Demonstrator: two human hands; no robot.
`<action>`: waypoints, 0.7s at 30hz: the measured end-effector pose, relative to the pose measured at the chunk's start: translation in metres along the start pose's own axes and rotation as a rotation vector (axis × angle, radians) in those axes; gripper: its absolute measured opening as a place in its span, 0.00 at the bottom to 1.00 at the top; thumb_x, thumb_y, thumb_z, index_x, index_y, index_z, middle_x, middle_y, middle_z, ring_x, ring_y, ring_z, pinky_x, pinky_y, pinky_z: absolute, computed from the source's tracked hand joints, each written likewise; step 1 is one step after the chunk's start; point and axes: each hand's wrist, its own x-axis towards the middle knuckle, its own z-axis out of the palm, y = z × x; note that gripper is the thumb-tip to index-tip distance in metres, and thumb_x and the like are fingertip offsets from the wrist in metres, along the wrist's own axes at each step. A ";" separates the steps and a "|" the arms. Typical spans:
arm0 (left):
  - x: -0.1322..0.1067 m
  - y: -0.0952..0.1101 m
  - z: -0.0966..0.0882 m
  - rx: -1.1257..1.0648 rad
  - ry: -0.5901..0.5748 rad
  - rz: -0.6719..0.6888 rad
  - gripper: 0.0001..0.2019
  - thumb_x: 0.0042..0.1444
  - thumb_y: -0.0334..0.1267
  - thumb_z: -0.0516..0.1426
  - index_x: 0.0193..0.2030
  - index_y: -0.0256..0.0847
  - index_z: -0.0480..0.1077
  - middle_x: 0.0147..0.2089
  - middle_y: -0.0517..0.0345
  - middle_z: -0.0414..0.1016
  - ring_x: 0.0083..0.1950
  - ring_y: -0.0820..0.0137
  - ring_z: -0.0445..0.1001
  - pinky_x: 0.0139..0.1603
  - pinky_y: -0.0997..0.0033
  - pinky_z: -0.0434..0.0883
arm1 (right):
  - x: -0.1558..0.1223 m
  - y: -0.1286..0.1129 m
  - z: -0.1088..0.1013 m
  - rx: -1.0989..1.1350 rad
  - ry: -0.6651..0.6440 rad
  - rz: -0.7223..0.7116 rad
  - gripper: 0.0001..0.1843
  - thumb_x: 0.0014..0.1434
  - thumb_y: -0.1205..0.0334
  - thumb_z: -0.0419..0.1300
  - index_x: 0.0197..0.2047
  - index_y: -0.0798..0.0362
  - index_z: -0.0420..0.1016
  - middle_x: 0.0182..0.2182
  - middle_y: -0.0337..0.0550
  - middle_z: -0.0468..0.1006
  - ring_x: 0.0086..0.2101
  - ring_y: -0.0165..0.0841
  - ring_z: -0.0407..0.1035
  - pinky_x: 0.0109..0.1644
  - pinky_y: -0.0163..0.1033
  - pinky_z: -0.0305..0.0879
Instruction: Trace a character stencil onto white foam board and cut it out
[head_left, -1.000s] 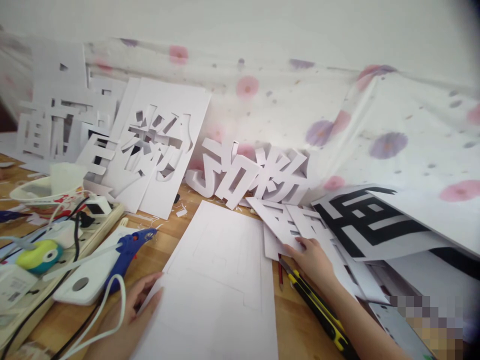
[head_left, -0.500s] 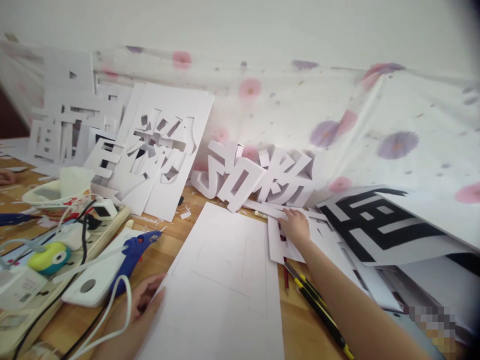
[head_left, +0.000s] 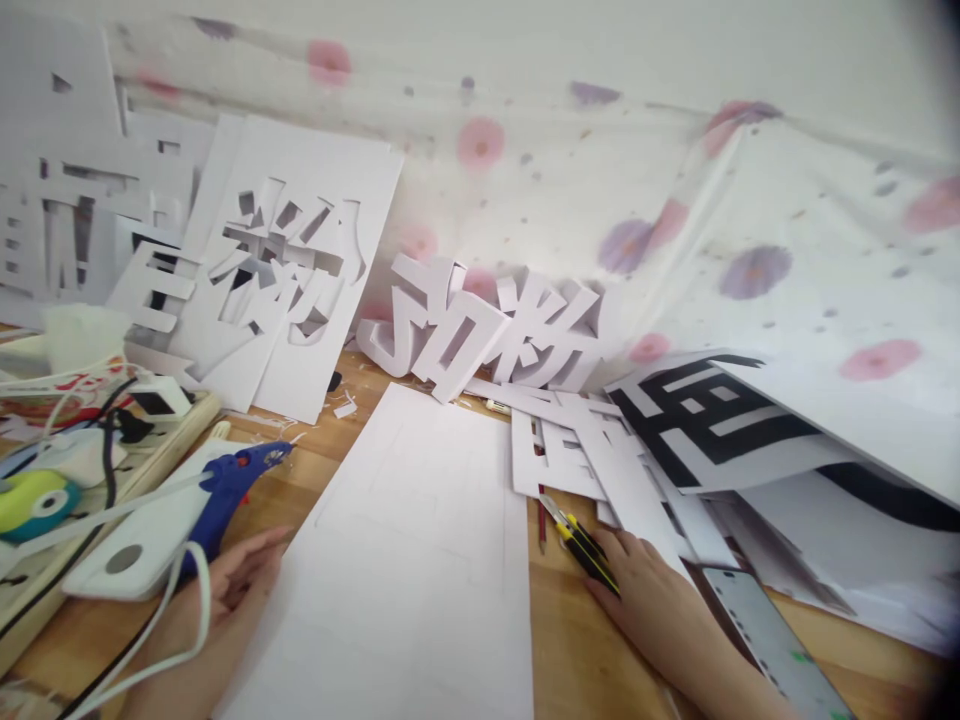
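Note:
My right hand (head_left: pixel 645 600) is at the yellow-and-black utility knives (head_left: pixel 581 550) on the table, its thumb and fingers closed around their handles. The blades point away from me, beside a dark red pencil (head_left: pixel 542 525). My hand hides the handles' rear ends. A white board (head_left: pixel 420 560) with faint pencil lines lies in front of me. At its left edge rests my left hand (head_left: pixel 232 590), fingers loosely curved and apart, holding nothing. A white cable loop crosses near that wrist. Cut-out white board pieces (head_left: pixel 570 440) lie ahead of my right hand.
On the left are a blue glue gun (head_left: pixel 236 490), a white device (head_left: pixel 127 545) and a power strip (head_left: pixel 172 430) with cables. White board letters (head_left: pixel 465 335) and cut sheets (head_left: pixel 300 290) stand behind. A phone (head_left: pixel 772 640) and a black-printed sheet (head_left: pixel 720 420) lie right.
My right hand has drawn back from the cut-out pieces to the utility knives. My left hand stays by the board's edge. The view has shifted right and down, showing the phone more fully.

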 end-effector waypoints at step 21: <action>-0.093 0.027 -0.004 0.735 0.005 0.843 0.13 0.56 0.35 0.52 0.48 0.44 0.67 0.47 0.56 0.72 0.50 0.68 0.70 0.50 0.71 0.69 | -0.035 -0.124 -0.036 0.430 -0.302 -0.363 0.08 0.60 0.63 0.49 0.44 0.50 0.62 0.29 0.41 0.76 0.28 0.35 0.71 0.27 0.35 0.57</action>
